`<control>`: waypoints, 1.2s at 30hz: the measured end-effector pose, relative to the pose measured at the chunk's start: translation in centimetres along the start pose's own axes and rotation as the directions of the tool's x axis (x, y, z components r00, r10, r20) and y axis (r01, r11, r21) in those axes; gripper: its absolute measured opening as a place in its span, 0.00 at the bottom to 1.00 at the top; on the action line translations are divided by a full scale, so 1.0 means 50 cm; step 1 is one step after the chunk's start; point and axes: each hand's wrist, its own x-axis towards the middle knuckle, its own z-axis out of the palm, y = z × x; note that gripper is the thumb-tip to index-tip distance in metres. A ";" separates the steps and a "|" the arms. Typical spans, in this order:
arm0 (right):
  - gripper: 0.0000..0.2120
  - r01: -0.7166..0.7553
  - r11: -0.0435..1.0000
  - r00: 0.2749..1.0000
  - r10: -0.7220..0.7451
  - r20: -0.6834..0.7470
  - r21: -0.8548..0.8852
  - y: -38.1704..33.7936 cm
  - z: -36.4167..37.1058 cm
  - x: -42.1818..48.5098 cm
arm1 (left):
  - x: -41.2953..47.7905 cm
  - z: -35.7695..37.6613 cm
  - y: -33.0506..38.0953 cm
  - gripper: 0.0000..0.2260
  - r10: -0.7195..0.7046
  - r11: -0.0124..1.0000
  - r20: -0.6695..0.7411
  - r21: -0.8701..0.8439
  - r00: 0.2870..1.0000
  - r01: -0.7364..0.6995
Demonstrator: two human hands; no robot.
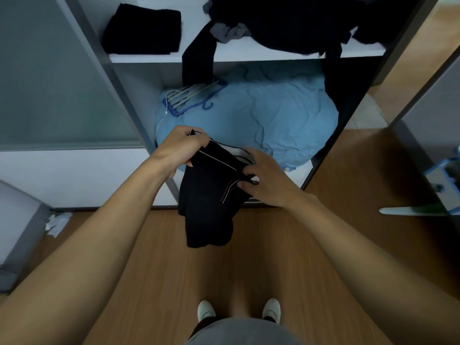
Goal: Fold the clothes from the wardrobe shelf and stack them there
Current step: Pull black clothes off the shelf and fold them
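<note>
While I stand facing the open wardrobe, my head camera looks down at both hands. My left hand pinches one top corner of a black garment with pale piping, and my right hand pinches the other. It hangs slack between them, below the wardrobe shelf. A folded black piece lies at the shelf's left, an unfolded dark heap at its right. I should probably level both corners and match the edges before doubling it.
</note>
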 end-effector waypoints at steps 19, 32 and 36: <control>0.02 0.053 0.987 0.994 -0.038 -0.100 0.155 -0.090 -0.178 0.056 | 0.027 -0.065 -0.124 0.44 0.207 0.919 0.194 -0.375 0.959 -0.123; 0.34 -0.237 0.332 0.712 0.699 -0.069 0.913 -0.047 -0.117 -0.015 | 0.031 0.026 -0.003 0.07 0.342 0.889 -0.102 -0.287 0.934 -0.356; 0.16 -0.220 0.292 0.766 0.643 -0.020 0.931 -0.050 -0.093 -0.015 | 0.029 0.028 -0.002 0.10 0.326 0.887 -0.118 -0.304 0.938 -0.347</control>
